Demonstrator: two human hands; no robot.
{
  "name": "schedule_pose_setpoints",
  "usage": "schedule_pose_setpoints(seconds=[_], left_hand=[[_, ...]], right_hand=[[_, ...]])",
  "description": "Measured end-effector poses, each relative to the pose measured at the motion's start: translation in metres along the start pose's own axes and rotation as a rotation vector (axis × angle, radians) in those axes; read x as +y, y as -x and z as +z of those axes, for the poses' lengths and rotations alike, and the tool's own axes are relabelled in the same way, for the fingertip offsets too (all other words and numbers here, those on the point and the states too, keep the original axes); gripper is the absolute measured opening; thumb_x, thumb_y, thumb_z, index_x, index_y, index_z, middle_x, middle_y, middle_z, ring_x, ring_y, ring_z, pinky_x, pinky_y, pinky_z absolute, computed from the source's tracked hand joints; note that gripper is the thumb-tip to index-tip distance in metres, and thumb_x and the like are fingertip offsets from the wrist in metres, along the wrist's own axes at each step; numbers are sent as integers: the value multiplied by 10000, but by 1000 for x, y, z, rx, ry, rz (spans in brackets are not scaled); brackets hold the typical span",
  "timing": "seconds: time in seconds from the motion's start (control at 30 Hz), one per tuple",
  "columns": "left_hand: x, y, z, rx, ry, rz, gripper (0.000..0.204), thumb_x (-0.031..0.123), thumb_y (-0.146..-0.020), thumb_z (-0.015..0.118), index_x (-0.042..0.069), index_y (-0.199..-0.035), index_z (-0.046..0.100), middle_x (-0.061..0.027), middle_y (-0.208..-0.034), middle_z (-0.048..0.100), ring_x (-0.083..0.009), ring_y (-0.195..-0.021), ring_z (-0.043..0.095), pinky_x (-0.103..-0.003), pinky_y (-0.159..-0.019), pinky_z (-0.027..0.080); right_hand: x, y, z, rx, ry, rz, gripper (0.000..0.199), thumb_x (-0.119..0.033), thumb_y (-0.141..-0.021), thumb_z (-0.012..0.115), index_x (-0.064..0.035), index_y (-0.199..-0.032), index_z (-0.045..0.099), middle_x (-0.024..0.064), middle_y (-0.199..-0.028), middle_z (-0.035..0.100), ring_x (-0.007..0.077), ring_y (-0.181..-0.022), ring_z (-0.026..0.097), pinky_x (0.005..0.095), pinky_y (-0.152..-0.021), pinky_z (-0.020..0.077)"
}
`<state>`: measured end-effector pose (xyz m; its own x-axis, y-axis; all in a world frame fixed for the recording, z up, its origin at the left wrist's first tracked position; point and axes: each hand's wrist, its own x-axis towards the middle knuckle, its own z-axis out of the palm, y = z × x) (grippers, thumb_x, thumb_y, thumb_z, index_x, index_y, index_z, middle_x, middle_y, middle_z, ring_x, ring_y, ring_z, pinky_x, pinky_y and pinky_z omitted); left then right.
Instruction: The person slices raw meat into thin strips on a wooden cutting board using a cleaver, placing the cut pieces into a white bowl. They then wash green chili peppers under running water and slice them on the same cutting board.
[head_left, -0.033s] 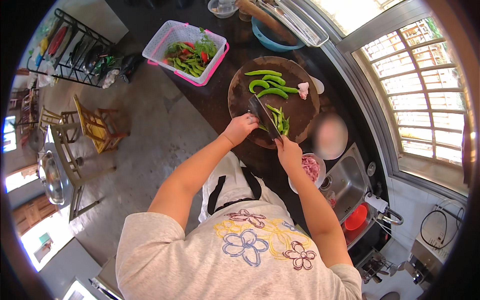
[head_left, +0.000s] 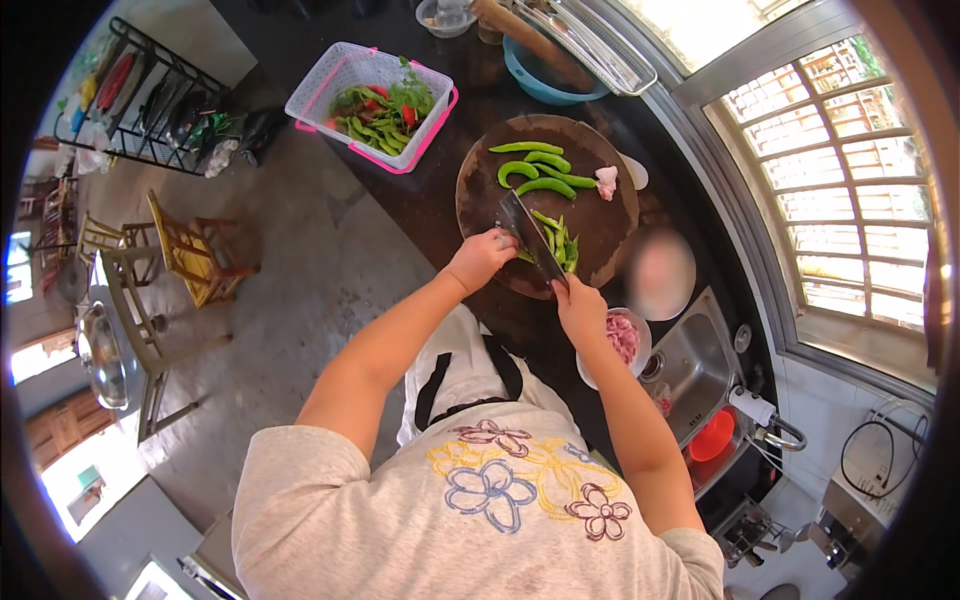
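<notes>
A round dark wooden cutting board (head_left: 600, 225) lies on the black counter. Whole green peppers (head_left: 535, 170) rest at its far side, beside a pale piece of garlic (head_left: 606, 180). Cut green pepper strips (head_left: 558, 240) lie nearer to me. My right hand (head_left: 582, 308) grips the handle of a broad cleaver (head_left: 528, 232), whose blade stands on the strips. My left hand (head_left: 482, 258) has curled fingers against the blade's left side and presses down on the end of the strips.
A white and pink basket (head_left: 330, 75) of vegetables stands at the far left of the counter. A bowl of pink minced meat (head_left: 622, 338), a steel sink (head_left: 690, 370) and a blurred round dish (head_left: 660, 272) are to my right. Wooden chairs (head_left: 185, 250) stand on the floor to the left.
</notes>
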<state>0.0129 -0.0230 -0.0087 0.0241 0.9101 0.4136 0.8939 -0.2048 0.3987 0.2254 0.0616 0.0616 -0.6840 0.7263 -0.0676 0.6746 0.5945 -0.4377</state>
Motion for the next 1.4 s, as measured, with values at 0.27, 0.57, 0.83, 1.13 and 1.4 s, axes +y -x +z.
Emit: schedule_pose_setpoints(seconds=[0.27,0.57,0.83,1.13,1.4], left_hand=[[1,0,7,15,7,10,184,86,-716,583,128,-879,657,7,-1022,655,-194,-990,616,-303,-776,545],[1,1,7,20,21,-16,182,82,-701,597,133,-867,654,5,-999,656,-195,-990,621,-302,-776,544],[-2,-1,4,31,61,2,172,72,-690,605,136,-846,641,8,-989,652,-201,-976,626,-303,-783,541],[-2,-4,1,48,90,11,200,65,-679,608,132,-861,658,-3,-993,658,-213,-968,625,-315,-799,536],[-1,-15,-5,139,143,-67,188,92,-730,686,106,-918,683,-8,-960,659,-225,-932,630,-330,-779,538]], right_hand=[[0,0,-26,-153,48,-10,200,-252,-904,594,-54,-882,610,192,-694,638,395,-688,640,486,-606,494],[5,-4,7,-45,-115,72,251,-308,-910,593,-58,-892,615,197,-691,634,408,-690,631,496,-631,488],[11,-6,-14,-182,-129,76,248,-287,-902,599,-42,-919,636,217,-746,641,423,-738,626,495,-666,488],[6,-14,3,-166,-107,89,268,-295,-904,592,-33,-936,637,223,-753,645,427,-757,629,502,-685,482],[10,0,-17,-43,-142,255,285,-308,-931,559,-35,-972,629,222,-768,649,423,-779,632,493,-679,478]])
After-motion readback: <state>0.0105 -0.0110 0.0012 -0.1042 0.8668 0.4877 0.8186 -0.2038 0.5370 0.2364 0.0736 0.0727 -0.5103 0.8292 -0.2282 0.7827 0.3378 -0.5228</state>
